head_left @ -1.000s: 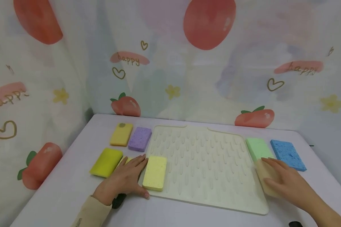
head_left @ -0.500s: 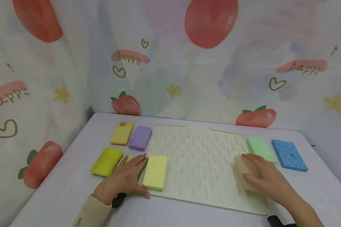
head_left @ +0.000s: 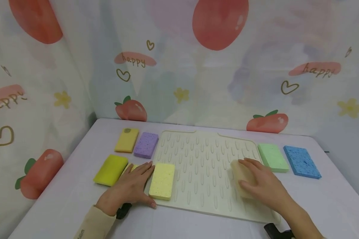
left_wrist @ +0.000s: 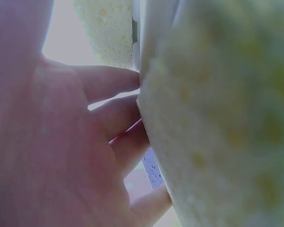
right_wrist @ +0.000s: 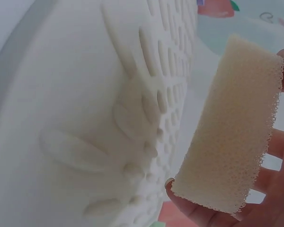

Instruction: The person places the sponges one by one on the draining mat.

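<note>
My right hand [head_left: 258,179] grips a cream sponge [head_left: 239,177] by its edges, close over the right part of an off-white ridged drying mat [head_left: 206,196]. In the right wrist view the porous sponge [right_wrist: 229,127] is tilted, with fingertips at its ends and the ridged mat beside it. My left hand [head_left: 131,188] lies with fingers spread and extended at the mat's left edge. It partly covers a yellow sponge [head_left: 134,167]. Just right of its fingers, a pale yellow sponge [head_left: 162,182] lies on the mat. A blurred spongy surface [left_wrist: 217,118] fills the right of the left wrist view.
Left of the mat lie a tan-yellow sponge [head_left: 127,140], a purple sponge [head_left: 146,145] and a bright yellow sponge [head_left: 111,170]. To its right are a light green sponge [head_left: 273,157] and a blue sponge [head_left: 302,161]. A printed cloth [head_left: 212,83] hangs behind the white table [head_left: 62,199].
My right hand has carried the cream sponge leftward, from beside the mat's right edge to over the mat, leaving the green sponge fully visible. My left hand has stayed in place.
</note>
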Available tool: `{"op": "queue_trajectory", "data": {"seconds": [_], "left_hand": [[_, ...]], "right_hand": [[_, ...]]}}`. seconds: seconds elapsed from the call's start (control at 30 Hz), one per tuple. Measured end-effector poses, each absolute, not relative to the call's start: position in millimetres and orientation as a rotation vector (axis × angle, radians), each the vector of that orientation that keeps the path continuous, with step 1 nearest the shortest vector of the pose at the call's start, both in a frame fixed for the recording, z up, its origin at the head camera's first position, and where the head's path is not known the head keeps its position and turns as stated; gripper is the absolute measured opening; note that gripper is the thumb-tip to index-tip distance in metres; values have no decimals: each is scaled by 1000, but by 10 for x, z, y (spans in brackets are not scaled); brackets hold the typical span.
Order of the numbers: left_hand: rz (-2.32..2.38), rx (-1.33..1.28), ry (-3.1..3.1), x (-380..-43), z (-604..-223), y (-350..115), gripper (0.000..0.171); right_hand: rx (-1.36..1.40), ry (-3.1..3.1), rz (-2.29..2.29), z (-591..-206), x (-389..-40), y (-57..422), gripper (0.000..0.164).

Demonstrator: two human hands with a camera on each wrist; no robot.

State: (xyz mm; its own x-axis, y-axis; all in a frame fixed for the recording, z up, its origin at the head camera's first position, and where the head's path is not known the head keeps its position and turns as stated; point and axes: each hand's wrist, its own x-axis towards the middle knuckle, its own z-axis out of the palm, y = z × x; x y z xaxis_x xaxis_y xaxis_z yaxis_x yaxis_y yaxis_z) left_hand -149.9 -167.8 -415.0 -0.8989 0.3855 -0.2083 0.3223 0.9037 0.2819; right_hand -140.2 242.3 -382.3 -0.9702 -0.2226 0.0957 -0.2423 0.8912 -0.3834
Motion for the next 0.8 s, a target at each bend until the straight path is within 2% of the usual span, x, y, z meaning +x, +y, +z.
{"op": "queue_trajectory", "data": {"seconds": [0.8], "left_hand": [[325,562,2806,-1529,-4155,-1706,129]], "right_hand": [[443,-2819,719,-3919,-1480,2112,56]]}}
